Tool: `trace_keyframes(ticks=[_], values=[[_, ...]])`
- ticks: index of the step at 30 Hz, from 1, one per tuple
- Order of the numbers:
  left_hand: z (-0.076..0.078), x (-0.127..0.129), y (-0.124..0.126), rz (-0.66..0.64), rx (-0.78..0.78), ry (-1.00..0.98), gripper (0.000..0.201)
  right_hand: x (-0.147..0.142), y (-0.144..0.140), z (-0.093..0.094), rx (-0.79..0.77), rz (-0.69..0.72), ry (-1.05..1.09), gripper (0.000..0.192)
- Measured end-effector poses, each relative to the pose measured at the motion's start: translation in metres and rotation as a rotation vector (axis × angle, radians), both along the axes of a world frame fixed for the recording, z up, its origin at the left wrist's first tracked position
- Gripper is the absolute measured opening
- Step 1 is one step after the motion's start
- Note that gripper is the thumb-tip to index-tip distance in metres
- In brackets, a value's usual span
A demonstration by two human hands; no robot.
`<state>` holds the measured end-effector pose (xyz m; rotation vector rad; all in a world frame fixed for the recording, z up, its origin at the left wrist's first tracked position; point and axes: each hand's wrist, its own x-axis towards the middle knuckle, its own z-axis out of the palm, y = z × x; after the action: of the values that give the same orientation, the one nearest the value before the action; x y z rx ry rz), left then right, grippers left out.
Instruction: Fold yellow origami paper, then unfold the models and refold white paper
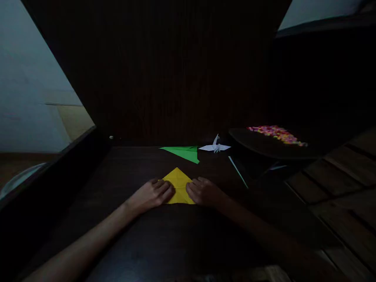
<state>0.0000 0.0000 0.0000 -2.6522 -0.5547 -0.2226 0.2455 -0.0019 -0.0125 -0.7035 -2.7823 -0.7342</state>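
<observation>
A folded yellow paper (pixel 178 184) lies flat on the dark table (pixel 164 239), its point away from me. My left hand (pixel 152 194) presses on its left edge with the fingers down. On the right edge rests my right hand (pixel 203 191), fingers also flat on the sheet. Both hands pin the paper to the tabletop.
Behind the yellow paper lie a folded green paper (pixel 184 152) and a white paper crane (pixel 215 147). A thin pale strip (pixel 237 171) runs at the right. A dark round tray (pixel 258 147) holding colourful small pieces (pixel 277 134) stands at the back right. Wooden floorboards (pixel 337 184) show at right.
</observation>
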Motion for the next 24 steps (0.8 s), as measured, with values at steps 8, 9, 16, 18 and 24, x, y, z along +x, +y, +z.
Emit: trace_keyframes(ticks=[8, 9, 16, 18, 24], values=[[-0.001, 0.007, -0.001, 0.001, 0.052, -0.066, 0.019, -0.005, -0.002, 0.006, 0.093, 0.026, 0.039, 0.025], [-0.001, 0.008, 0.000, 0.003, 0.053, -0.075, 0.020, -0.006, -0.002, 0.008, 0.113, 0.024, 0.041, 0.025], [0.006, 0.008, 0.003, 0.051, -0.018, -0.144, 0.023, -0.007, -0.001, 0.023, 0.120, 0.020, 0.112, 0.025], [0.010, 0.006, 0.005, 0.087, -0.047, -0.201, 0.025, -0.004, 0.000, 0.032, 0.089, 0.001, 0.217, 0.027], [0.026, 0.003, 0.008, 0.246, -0.283, -0.617, 0.025, 0.013, 0.005, 0.058, -0.112, -0.050, 0.775, 0.022]])
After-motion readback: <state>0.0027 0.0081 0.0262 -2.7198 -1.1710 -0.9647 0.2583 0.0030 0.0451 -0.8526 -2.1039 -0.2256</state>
